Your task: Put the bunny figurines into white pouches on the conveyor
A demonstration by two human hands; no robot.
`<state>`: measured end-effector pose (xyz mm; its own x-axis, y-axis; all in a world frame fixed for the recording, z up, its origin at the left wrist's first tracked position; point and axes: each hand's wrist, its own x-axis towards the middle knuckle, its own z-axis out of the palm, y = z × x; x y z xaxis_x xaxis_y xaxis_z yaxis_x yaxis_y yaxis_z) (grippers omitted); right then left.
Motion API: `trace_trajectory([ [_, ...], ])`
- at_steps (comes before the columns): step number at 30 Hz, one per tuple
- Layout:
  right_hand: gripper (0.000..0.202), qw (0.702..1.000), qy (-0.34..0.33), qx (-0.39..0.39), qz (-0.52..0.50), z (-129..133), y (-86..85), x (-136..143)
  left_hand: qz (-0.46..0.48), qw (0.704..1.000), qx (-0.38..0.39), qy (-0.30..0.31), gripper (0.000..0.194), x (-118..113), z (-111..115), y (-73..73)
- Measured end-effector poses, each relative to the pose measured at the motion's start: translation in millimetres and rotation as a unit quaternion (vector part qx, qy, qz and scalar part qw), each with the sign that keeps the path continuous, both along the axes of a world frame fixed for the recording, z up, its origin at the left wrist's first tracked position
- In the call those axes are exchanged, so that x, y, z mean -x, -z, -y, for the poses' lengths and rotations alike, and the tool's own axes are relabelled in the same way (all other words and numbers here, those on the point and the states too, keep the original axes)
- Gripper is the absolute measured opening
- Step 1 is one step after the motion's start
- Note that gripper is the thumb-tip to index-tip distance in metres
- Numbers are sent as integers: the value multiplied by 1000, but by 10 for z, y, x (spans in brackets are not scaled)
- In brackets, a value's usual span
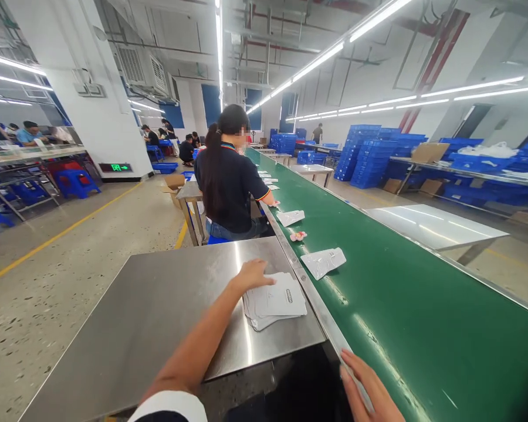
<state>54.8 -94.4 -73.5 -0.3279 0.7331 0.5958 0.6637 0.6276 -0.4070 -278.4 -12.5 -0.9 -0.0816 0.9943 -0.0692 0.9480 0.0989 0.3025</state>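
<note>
My left hand [253, 275] rests at the upper left edge of a stack of flat white packets [278, 302], its thumb apart from the fingers and lying over the top one. The top packet bears a small dark oval print; whether they are bags or cards I cannot tell. The stack lies on a steel table [171, 305], close to the conveyor. My right hand [367, 384] is at the conveyor's metal side rail [310, 290], fingers stretched out and holding nothing. On the green belt [378, 281], a shiny white pouch [324, 262] lies nearest the stack.
Farther up the belt are a small pinkish item [298, 236] and another white pouch [291, 218]. A co-worker [229, 176] sits just beyond the table, one hand at the belt. A white-topped table [435, 225] and stacked blue crates [369, 155] stand across the conveyor.
</note>
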Motion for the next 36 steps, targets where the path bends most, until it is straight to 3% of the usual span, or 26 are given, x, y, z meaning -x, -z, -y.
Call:
trace_trajectory([
  [5,46,994,-65,-23,89,-337,-64,645,-17,996,76,38,61,-23,-244,14],
  [10,51,976,-87,-52,195,-559,59,1083,-11,992,122,44,67,-93,-222,20],
  [15,47,974,-82,-56,203,-519,214,1131,31,987,147,53,52,-60,-92,36],
  [22,44,976,-106,-30,188,-408,154,1085,92,988,106,59,41,-120,121,38],
  [25,46,984,-142,3,110,-426,142,1040,128,987,77,66,33,-136,243,12],
  [28,55,985,-130,98,-55,-493,75,992,157,985,27,61,31,-122,345,-85],
  [30,62,960,-112,187,-176,-557,-29,988,168,984,-11,55,32,-128,391,-171],
  [32,70,909,-128,267,-293,-624,-169,1020,195,978,-66,42,32,-176,420,-225],
  [36,78,798,-195,335,-461,-723,-408,1146,303,927,-222,-19,28,-390,456,-117],
])
